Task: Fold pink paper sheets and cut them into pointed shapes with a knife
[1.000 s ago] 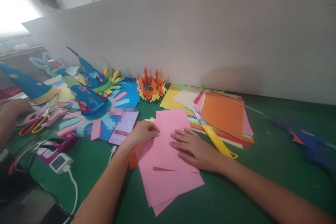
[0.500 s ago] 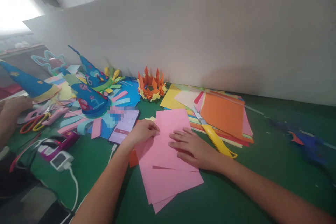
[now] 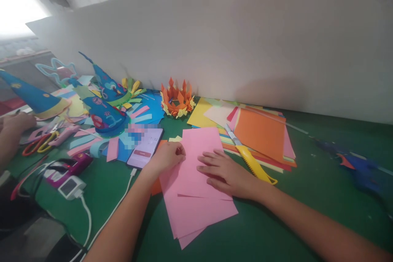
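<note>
A stack of pink paper sheets [image 3: 196, 200] lies on the green table [image 3: 291, 208] in front of me. My left hand [image 3: 167, 157] has its fingers curled, pinching the left edge of the top pink sheet. My right hand [image 3: 225, 172] lies flat on the same sheet with fingers stretched out, holding it down. A yellow utility knife [image 3: 253, 163] lies just right of my right hand.
A pile of coloured paper [image 3: 260, 133] sits behind the knife. An orange paper crown [image 3: 177, 100], blue cone hats [image 3: 106, 108], a phone [image 3: 145, 147], scissors [image 3: 38, 145] and a charger [image 3: 71, 186] lie to the left. Another person's hand [image 3: 15, 125] rests at far left. A blue glue gun [image 3: 357, 166] lies at right.
My left hand has slid slightly back toward me along the pink sheet's edge. My right hand has stayed put.
</note>
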`<action>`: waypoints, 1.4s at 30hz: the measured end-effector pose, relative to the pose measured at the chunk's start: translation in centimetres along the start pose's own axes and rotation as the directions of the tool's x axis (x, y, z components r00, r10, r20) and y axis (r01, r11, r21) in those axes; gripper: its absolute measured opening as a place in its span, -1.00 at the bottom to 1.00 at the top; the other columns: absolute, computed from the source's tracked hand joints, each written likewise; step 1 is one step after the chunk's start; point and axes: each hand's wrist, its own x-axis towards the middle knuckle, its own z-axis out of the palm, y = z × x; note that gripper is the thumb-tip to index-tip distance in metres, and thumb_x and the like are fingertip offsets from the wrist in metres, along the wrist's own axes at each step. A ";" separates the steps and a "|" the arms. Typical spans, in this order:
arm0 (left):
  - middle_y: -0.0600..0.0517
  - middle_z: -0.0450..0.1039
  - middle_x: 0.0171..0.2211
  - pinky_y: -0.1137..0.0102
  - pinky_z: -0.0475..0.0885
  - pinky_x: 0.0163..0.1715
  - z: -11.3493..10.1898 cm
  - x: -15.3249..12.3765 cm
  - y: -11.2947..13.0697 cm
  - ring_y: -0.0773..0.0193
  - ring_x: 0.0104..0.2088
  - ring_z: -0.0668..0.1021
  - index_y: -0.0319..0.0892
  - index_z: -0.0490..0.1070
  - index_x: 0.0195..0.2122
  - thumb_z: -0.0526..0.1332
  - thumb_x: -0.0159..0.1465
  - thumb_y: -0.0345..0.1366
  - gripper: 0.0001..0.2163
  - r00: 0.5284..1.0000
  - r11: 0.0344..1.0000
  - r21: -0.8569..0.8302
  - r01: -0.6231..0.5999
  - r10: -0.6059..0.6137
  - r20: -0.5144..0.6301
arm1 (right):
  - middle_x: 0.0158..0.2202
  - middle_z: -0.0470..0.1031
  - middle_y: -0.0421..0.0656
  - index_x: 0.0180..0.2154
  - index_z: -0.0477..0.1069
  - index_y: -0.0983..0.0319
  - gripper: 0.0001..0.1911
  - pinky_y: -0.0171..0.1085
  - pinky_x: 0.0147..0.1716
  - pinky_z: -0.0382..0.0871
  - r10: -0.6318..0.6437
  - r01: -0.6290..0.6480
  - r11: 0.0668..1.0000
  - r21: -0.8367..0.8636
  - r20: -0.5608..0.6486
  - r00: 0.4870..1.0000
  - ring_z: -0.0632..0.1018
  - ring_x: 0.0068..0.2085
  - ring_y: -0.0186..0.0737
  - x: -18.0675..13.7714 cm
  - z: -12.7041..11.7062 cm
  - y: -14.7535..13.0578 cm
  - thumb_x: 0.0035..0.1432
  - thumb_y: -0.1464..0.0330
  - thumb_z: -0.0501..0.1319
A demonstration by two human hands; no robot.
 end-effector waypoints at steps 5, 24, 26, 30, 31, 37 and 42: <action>0.03 0.45 -0.43 0.41 0.34 -0.39 0.5 0.1 -0.1 0.24 -0.37 0.49 -0.18 0.48 -0.46 0.20 0.09 -0.42 -0.93 0.999 0.997 0.078 -0.021 0.024 -0.042 | 0.23 0.26 -0.10 0.14 0.30 0.11 -0.61 0.08 0.23 -0.08 0.000 0.000 1.000 0.006 0.013 1.000 0.20 0.27 -0.10 0.0 -0.1 0.1 0.31 0.28 0.02; -0.08 0.39 -0.17 0.24 0.35 -0.27 3.3 -0.5 3.5 0.09 -0.26 0.45 -0.21 0.37 -0.17 0.32 0.05 0.09 -0.50 0.943 0.811 0.504 -0.297 0.333 0.019 | 0.16 0.33 0.14 0.10 0.33 0.41 -0.48 0.02 0.17 0.16 0.193 -0.274 0.827 -0.490 -0.210 0.958 0.32 0.19 0.06 0.2 0.7 3.2 0.24 0.18 0.12; -0.11 0.39 -0.11 0.23 0.36 -0.26 3.4 -0.5 3.6 0.08 -0.24 0.46 -0.21 0.34 -0.11 0.29 0.04 0.14 -0.44 0.934 0.786 0.527 -0.323 0.355 0.043 | 0.15 0.35 0.11 0.10 0.33 0.40 -0.53 0.03 0.19 0.10 0.185 -0.290 0.800 -0.524 -0.244 0.952 0.31 0.20 0.02 0.2 0.9 3.5 0.29 0.22 0.06; -0.15 0.40 -0.07 0.21 0.36 -0.25 3.4 -0.4 3.8 0.04 -0.23 0.49 -0.21 0.34 -0.10 0.28 0.05 0.13 -0.44 0.931 0.769 0.542 -0.339 0.356 0.076 | 0.17 0.31 0.14 0.13 0.29 0.43 -0.50 0.07 0.22 -0.01 0.199 -0.305 0.775 -0.553 -0.245 0.949 0.24 0.24 0.03 0.3 0.7 3.8 0.30 0.23 0.00; -0.16 0.40 -0.06 0.21 0.36 -0.24 3.4 -0.4 3.7 0.03 -0.22 0.49 -0.21 0.34 -0.09 0.27 0.05 0.14 -0.44 0.929 0.768 0.540 -0.344 0.361 0.079 | 0.18 0.29 0.15 0.13 0.28 0.43 -0.48 0.09 0.22 -0.02 0.209 -0.311 0.775 -0.550 -0.241 0.948 0.23 0.25 0.04 0.3 0.5 3.9 0.29 0.20 0.01; -0.23 0.31 0.11 0.17 0.36 -0.25 3.5 -0.4 3.7 -0.02 -0.21 0.50 -0.22 0.33 -0.02 0.26 0.06 0.15 -0.39 0.938 0.770 0.550 -0.323 0.338 0.077 | 0.15 0.32 0.21 0.11 0.28 0.46 -0.40 0.14 0.23 -0.10 0.217 -0.297 0.788 -0.539 -0.209 0.954 0.19 0.27 0.09 1.0 -0.9 4.2 0.25 0.10 0.05; -0.21 0.27 0.17 0.17 0.36 -0.22 3.4 -0.6 4.2 -0.04 -0.19 0.50 -0.21 0.32 0.00 0.30 0.06 0.09 -0.41 0.957 0.785 0.553 -0.278 0.274 0.092 | 0.14 0.34 0.21 0.09 0.31 0.49 -0.43 0.11 0.23 -0.09 0.200 -0.286 0.752 -0.594 -0.207 0.958 0.24 0.24 0.06 0.9 -0.6 3.7 0.25 0.15 0.07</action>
